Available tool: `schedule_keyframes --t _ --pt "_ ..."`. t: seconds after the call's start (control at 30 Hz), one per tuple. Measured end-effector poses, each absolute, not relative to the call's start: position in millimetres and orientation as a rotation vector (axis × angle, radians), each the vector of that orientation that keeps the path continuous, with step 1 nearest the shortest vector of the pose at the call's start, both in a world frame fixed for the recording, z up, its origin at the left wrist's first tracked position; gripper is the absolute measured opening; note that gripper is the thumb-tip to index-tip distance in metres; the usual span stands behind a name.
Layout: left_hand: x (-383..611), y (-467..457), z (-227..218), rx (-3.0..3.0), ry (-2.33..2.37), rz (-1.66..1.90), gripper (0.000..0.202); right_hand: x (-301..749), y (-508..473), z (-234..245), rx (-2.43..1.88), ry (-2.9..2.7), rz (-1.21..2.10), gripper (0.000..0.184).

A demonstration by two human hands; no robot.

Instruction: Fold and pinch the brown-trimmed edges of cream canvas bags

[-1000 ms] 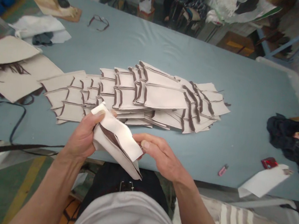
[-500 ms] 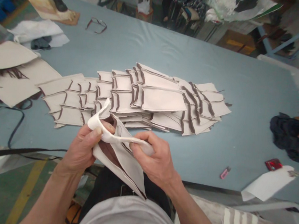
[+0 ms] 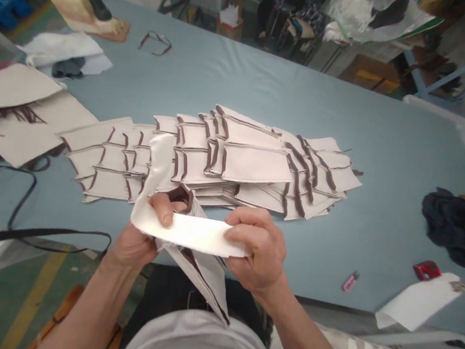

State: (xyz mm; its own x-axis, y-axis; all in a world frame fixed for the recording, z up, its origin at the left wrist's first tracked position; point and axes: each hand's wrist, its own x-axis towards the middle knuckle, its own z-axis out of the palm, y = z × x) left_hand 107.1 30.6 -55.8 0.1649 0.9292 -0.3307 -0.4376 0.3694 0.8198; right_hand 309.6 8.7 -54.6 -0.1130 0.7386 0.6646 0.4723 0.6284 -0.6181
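Both hands hold one cream fabric piece [image 3: 189,230] with dark brown edging over the near table edge. My left hand [image 3: 141,240] grips its left end, thumb on top, with a flap standing upward. My right hand [image 3: 260,250] is closed round its right end, fingers curled over the fold. A pointed lower part of the piece hangs toward my lap. Just beyond lies a fanned stack of similar cream pieces [image 3: 233,161] with brown trim on the blue-grey table [image 3: 381,155].
Large beige sheets [image 3: 14,106] lie at the left, with a black cable [image 3: 28,227] below them. Dark cloth [image 3: 452,221], a red object [image 3: 427,269], a pink lighter [image 3: 349,281] and white paper [image 3: 416,302] sit at the right. Eyeglasses [image 3: 157,40] and a wooden block [image 3: 82,9] lie far left.
The piece has been turned and stretched out sideways between my hands. My right hand went from a loose touch to a closed grip on its right end.
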Motion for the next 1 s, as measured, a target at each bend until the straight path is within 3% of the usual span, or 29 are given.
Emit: schedule_keyframes --t 0.23,0.4,0.53,0.7,0.87,1.0 --pt "98 35 -65 0.555 0.847 1.081 0.060 305 10 -59 -0.966 -1.690 0.534 0.023" --pt "91 35 -75 0.522 0.776 1.050 0.055 301 -4 -57 -0.970 -1.329 1.225 0.012" --pt "93 41 -80 0.524 0.673 1.037 0.063 305 -2 -52 -0.912 -1.024 1.734 0.027" --pt "97 44 -82 0.522 0.614 0.988 0.057 305 14 -43 -1.196 -1.349 1.776 0.036" --pt "100 43 -79 0.503 0.635 0.898 0.048 296 25 -41 -1.109 -1.336 2.028 0.045" --pt "100 44 -76 0.490 0.667 0.817 0.042 295 30 -39 -1.116 -1.479 1.946 0.042"
